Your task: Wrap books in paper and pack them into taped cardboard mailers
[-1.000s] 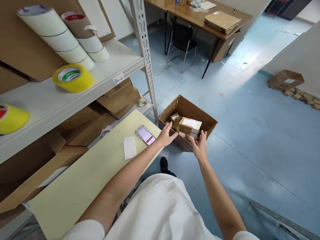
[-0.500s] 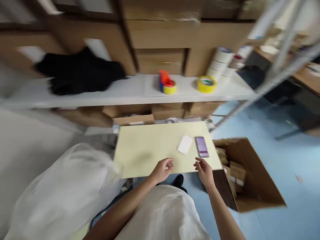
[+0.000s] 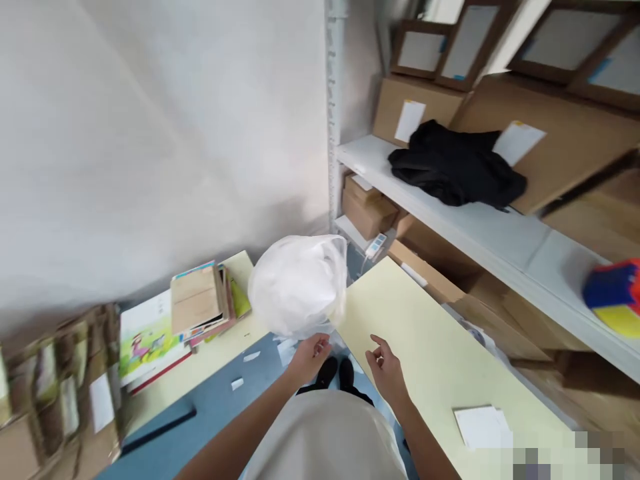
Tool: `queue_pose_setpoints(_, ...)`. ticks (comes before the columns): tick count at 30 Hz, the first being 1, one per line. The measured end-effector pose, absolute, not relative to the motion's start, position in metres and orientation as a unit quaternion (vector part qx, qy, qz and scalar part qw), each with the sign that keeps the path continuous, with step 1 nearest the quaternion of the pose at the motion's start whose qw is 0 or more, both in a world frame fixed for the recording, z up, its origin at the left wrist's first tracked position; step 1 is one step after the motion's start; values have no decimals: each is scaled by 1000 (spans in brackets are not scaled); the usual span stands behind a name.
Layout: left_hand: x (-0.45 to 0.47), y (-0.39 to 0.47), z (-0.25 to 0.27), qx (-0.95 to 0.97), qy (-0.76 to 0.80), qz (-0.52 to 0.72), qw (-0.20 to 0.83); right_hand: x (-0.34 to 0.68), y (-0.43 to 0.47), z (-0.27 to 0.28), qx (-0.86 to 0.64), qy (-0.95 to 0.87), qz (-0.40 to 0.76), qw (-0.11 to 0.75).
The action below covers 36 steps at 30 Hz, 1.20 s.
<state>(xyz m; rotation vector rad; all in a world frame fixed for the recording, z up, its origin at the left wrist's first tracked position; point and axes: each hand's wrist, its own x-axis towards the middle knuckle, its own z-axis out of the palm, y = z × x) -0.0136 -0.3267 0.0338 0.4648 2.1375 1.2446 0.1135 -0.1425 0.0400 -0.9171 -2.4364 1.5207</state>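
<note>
My left hand (image 3: pixel 311 359) hangs in front of my body, near the stuffed white plastic bag (image 3: pixel 297 283). Its fingers are loosely curled and I see nothing held in them. My right hand (image 3: pixel 387 370) hovers over the near edge of the pale yellow table (image 3: pixel 425 333), index finger and thumb apart, holding nothing. A small stack of white cards (image 3: pixel 483 427) lies on that table, further to the right.
To the left, a second pale table (image 3: pixel 205 353) carries a pile of books (image 3: pixel 197 300) beside packed brown paper parcels (image 3: pixel 75 393). On the right, a white shelf (image 3: pixel 500 233) holds black cloth (image 3: pixel 457 163), cardboard boxes (image 3: pixel 560 140) and tape rolls (image 3: pixel 615 293). Paper scraps (image 3: pixel 237 383) litter the floor.
My view has swung left, bringing the books, parcels and wall into sight. The cards and shelf now appear further right. Both hands stay raised in front of my body.
</note>
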Motion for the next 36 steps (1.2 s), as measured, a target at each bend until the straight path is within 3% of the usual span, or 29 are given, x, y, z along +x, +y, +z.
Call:
queue_pose_setpoints(6, 13, -352, 35, 19, 810, 534, 242, 60, -143, 26, -150, -842, 514, -68)
queue_pose_setpoints(13, 34, -409, 40, -97, 830, 529, 146, 6, -172, 36, -7, -848, 516, -125)
queue_pose_setpoints(21, -4, -503, 39, -111, 922, 372, -6, -45, -271, 45, 137, -851, 475, -176)
queue_pose_setpoints(29, -98, -604, 17, -64, 931, 360, -26, -135, -398, 13, 163, -890, 408, -121)
queue_pose_setpoints(36, -167, -633, 2, -14, 922, 378, 83, -172, -460, -9, 70, -914, 381, -121)
